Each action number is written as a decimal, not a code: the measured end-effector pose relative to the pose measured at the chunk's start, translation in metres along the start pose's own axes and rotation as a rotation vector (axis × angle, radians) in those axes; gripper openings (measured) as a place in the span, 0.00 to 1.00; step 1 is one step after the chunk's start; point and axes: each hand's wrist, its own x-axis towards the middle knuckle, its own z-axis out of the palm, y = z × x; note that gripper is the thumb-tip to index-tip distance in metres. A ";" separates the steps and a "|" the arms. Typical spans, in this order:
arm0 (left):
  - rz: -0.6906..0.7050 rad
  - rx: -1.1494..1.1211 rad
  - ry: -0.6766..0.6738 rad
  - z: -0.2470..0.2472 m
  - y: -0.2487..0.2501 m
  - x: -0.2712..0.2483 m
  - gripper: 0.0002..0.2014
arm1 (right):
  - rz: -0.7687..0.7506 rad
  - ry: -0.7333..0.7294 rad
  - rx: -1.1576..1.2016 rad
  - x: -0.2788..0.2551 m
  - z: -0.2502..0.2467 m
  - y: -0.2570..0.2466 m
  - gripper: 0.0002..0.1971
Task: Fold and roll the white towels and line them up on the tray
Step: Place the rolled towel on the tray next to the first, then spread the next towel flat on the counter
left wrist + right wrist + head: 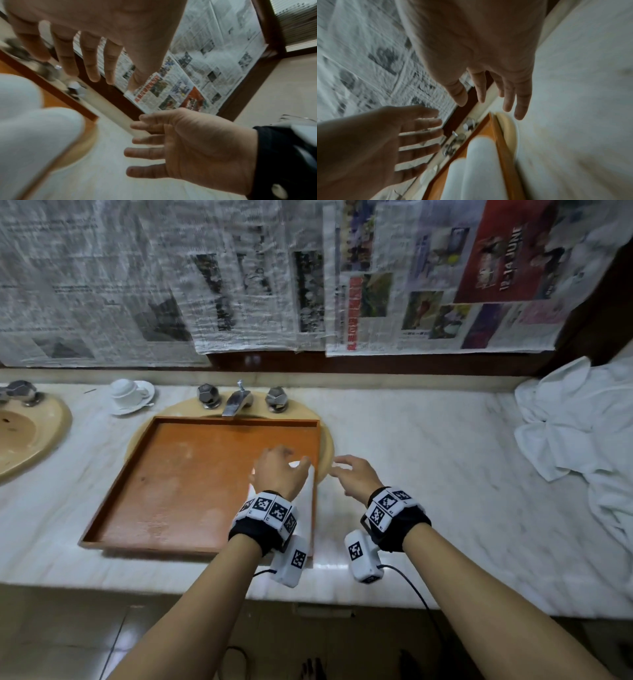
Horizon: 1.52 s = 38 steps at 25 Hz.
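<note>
An orange wooden tray (178, 481) lies over the middle sink. A rolled white towel (311, 494) lies along its right edge, mostly hidden by my left wrist; up close the rolled towel (34, 128) (479, 169) shows two rounded lobes. My left hand (291, 457) hovers over it with fingers spread and holds nothing; the same left hand (96, 60) (412, 136) looks empty from both wrists. My right hand (339, 467) (145, 146) (489, 102) hangs open just right of the tray, also empty. A heap of loose white towels (582, 433) lies on the counter at far right.
The marble counter (428, 457) runs between the tray and the heap. A tap (237, 402) with two knobs stands behind the tray. An upturned cup on a saucer (128, 395) sits at back left beside a second sink (30, 433). Newspaper (239, 285) covers the wall.
</note>
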 end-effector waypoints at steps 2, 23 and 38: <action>0.108 -0.084 -0.040 0.030 0.052 -0.004 0.11 | -0.065 0.055 0.015 -0.008 -0.051 0.004 0.18; 1.194 0.234 -0.809 0.400 0.409 -0.225 0.28 | 0.038 1.175 -0.653 -0.156 -0.455 0.312 0.09; 0.747 -0.450 0.067 0.076 0.418 -0.076 0.03 | -0.424 0.857 -0.099 -0.137 -0.474 0.002 0.12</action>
